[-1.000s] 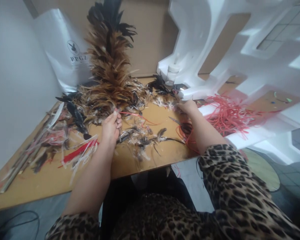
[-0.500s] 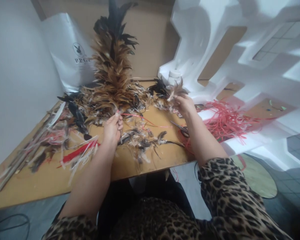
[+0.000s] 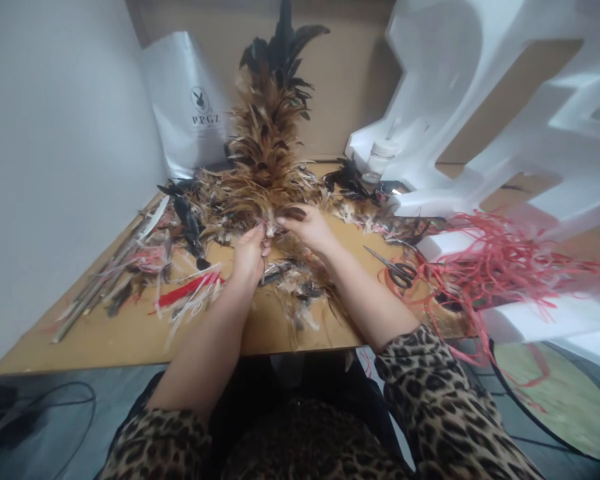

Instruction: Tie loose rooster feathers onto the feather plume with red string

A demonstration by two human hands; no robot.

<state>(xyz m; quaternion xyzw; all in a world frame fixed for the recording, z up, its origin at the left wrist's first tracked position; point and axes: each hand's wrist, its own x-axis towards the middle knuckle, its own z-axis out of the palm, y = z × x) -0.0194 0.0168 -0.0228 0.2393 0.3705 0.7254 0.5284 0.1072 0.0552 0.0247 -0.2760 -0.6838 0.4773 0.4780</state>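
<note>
A tall feather duster (image 3: 267, 147), brown with black feathers at its tip, points away from me over the table. At its near end, my left hand (image 3: 250, 257) is closed in a fist around the base; the stick itself is mostly hidden. My right hand (image 3: 310, 230) pinches a small tuft of brown feathers (image 3: 294, 212) against that same base, close to the left fingers. Loose feathers (image 3: 303, 290) lie on the table just below both hands.
Scissors (image 3: 397, 270) and a heap of pink plastic strips (image 3: 505, 260) lie to the right, by white foam packing (image 3: 430, 100). A lidded jar (image 3: 380, 160) stands behind. On the left are sticks (image 3: 100, 283), a red strip (image 3: 187, 290) and a white bag (image 3: 187, 107).
My right hand has come left from the feather pile near the jar, bringing feathers to the duster's base. My left hand still grips the base. The view has shifted to the right.
</note>
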